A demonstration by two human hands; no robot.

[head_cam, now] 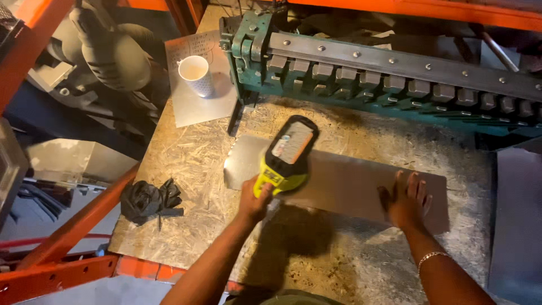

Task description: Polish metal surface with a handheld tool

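Chipboard bench (186, 164) under orange racking (73, 226).
Left hand (255, 197) gripped a yellow power tool (287, 155); right hand (407, 199) pressed open-palmed on a metal sheet (344, 181).

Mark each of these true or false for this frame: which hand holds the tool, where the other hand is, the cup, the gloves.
1. The left hand grips a yellow power tool. True.
2. The right hand holds the white cup. False: it lies flat on the metal sheet.
3. The cup stands on the sheet under the hands. False: it stands apart, on a smaller sheet at the bench's back left.
4. Black gloves lie on the bench left of the hands. True.
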